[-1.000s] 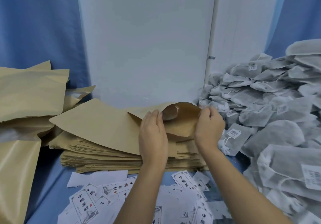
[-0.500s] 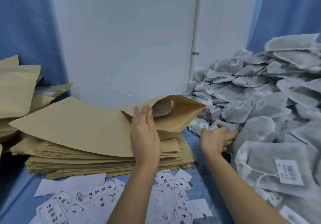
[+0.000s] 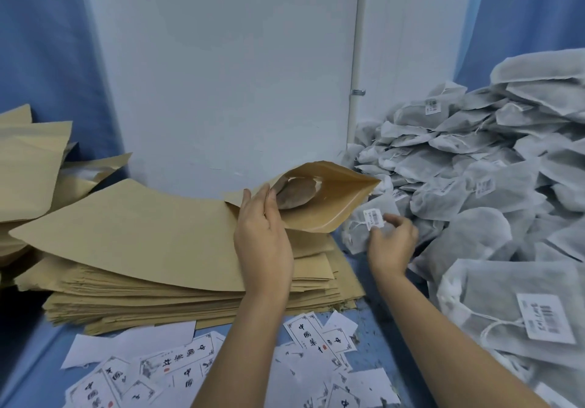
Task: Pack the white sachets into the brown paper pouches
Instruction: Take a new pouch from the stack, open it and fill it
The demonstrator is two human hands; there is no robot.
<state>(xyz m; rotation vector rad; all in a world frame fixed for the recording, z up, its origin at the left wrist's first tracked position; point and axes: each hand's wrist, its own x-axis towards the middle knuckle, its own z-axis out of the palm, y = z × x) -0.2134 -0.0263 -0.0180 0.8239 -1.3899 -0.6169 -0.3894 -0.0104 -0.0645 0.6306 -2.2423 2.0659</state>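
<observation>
Atop the stack (image 3: pixel 158 297), the left hand (image 3: pixel 264 236) pinches the gaping brown paper pouch (image 3: pixel 332 206); at three o'clock, the right hand (image 3: pixel 392 244) grips a white sachet (image 3: pixel 356 233).

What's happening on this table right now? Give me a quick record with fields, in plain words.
Left: the left hand holds the open pouch by its mouth edge
Right: the right hand grips a sachet just beside the pouch mouth
Sachet inside pouch: not yet
Supplies: sachet pile on the right; pouch stack under the open pouch
In front: printed slips lying loose
</observation>
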